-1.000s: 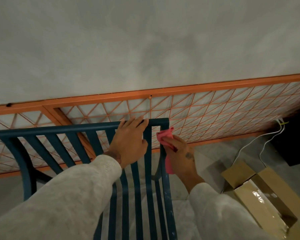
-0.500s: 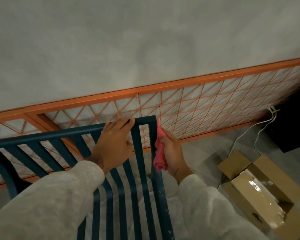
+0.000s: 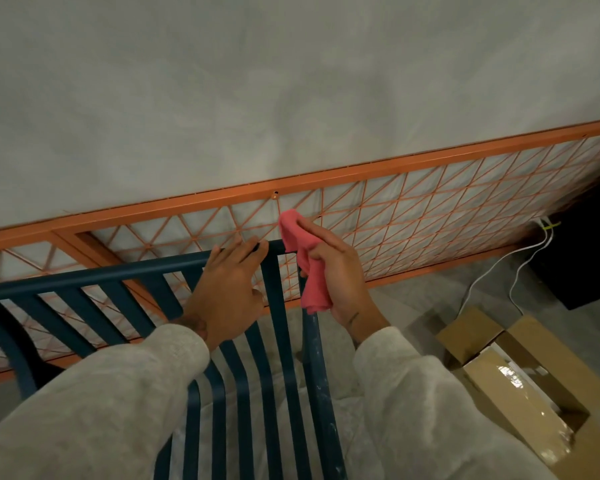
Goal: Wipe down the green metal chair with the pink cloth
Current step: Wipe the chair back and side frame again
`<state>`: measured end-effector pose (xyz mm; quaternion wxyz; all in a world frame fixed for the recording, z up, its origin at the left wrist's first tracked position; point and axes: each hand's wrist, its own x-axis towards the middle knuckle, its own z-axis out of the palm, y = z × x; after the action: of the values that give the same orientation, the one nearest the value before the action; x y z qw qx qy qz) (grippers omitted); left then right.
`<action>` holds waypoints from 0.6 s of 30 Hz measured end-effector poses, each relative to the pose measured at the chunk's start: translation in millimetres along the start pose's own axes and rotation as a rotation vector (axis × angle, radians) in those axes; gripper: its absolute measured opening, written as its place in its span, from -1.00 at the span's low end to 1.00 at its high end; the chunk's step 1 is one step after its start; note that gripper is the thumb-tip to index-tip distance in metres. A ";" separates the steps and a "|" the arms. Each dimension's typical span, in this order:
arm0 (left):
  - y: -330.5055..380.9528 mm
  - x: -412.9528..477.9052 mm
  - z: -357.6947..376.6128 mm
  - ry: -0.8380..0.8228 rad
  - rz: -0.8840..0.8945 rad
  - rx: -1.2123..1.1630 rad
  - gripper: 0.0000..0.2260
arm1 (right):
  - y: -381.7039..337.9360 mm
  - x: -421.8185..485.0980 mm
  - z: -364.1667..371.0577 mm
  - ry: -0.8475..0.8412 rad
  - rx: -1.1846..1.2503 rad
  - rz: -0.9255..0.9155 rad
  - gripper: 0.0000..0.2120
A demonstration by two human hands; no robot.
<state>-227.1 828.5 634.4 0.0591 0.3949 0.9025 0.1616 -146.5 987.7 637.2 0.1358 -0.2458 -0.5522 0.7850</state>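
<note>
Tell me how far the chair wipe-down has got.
Nothing looks finished. In hand: the right hand grips the pink cloth at the top right corner of the chair; the left hand rests on the top rail. Left: pale specks on the right upright below; probably the slats.

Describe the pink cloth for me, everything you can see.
The cloth is pink, soft-looking fabric, bunched and creased rather than flat. The right hand grips it, fingers curled over its outer side. It drapes over the top right corner of the chair, one end sticking up above the rail, the other hanging down along the right post.
</note>
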 end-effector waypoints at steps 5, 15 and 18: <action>-2.5 -0.3 -1.0 -0.003 -0.003 -0.020 -0.34 | 6.3 -13.9 -14.2 0.179 -0.064 -0.053 -0.64; 1.8 -0.8 -5.7 -0.074 -0.056 0.008 -0.29 | 43.1 -0.6 -26.8 -0.320 -1.781 -0.883 -0.57; 2.9 0.3 -8.8 -0.098 -0.048 0.025 -0.29 | 39.1 4.2 -14.3 -0.338 -2.057 -0.750 -0.53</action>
<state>-227.3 828.4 643.6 0.1023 0.3811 0.9097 0.1293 -140.1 987.3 595.9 0.0191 0.0518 -0.9917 -0.1157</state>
